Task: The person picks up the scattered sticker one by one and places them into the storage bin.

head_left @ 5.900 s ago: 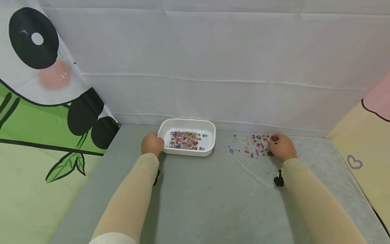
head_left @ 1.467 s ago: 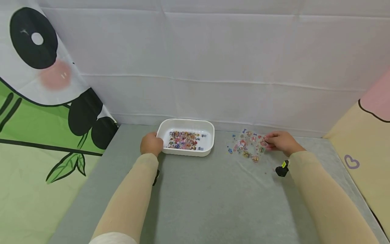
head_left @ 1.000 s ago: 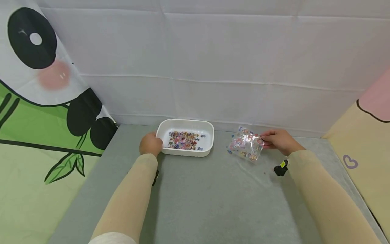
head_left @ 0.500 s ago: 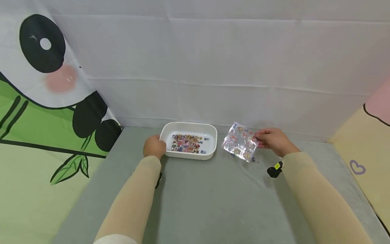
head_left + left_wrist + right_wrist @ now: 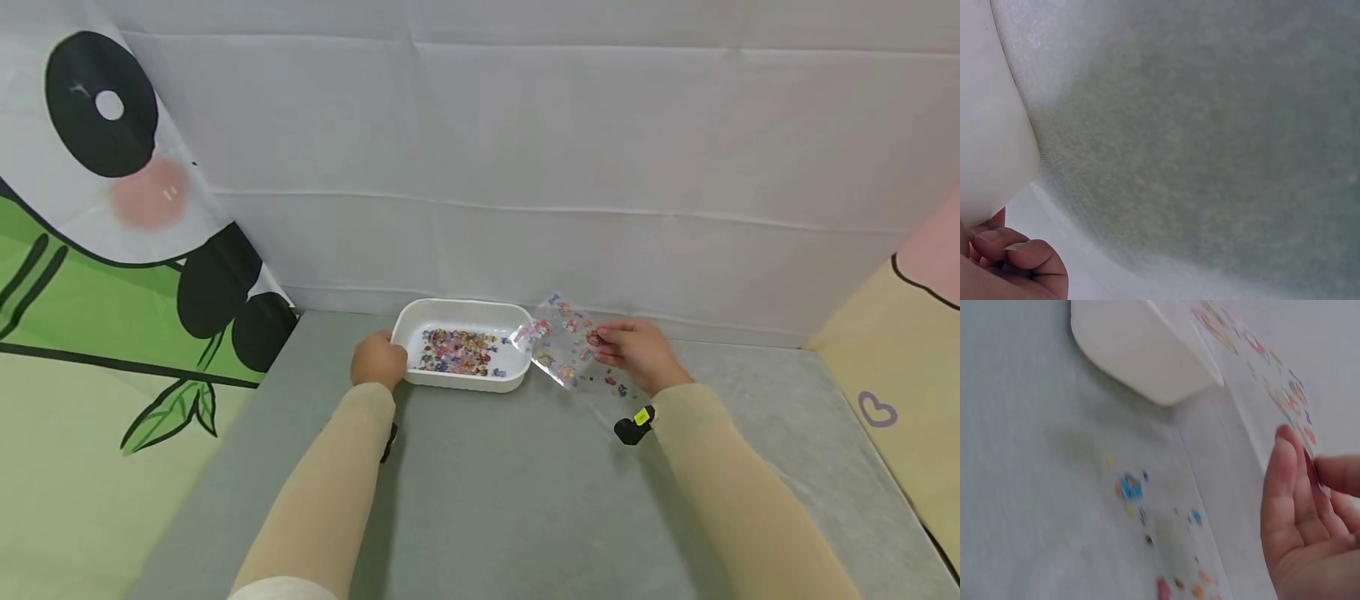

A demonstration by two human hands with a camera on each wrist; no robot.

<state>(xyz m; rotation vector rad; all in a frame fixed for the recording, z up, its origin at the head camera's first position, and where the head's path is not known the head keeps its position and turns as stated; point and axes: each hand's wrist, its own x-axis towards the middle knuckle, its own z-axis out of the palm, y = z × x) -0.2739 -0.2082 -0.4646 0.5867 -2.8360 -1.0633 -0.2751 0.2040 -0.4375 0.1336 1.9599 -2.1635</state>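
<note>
My right hand (image 5: 637, 350) pinches a clear sticker sheet (image 5: 558, 337) with colourful cartoon prints by its right edge. Raised and tilted, the sheet overlaps the right rim of a white plastic tray (image 5: 465, 386) in the head view. The right wrist view shows thumb and fingertips closed on the sheet's edge (image 5: 1285, 394). At the tray's left end, my left hand (image 5: 378, 361) grips the rim; the left wrist view has its curled fingers (image 5: 1038, 256) against the tray wall (image 5: 991, 125). Small colourful sticker prints (image 5: 453, 350) lie on the tray's floor.
Another clear sheet with small prints (image 5: 1130, 487) lies flat on the grey tabletop (image 5: 495, 492), partly behind the right hand. A white cloth backdrop (image 5: 525, 150) rises along the table's far edge. Printed cloths hang at the left (image 5: 60, 317) and right (image 5: 892, 358).
My right hand has picked the sticker sheet up from the table and carried it left, tilting it, to the tray's right rim. The left hand keeps its grip on the tray.
</note>
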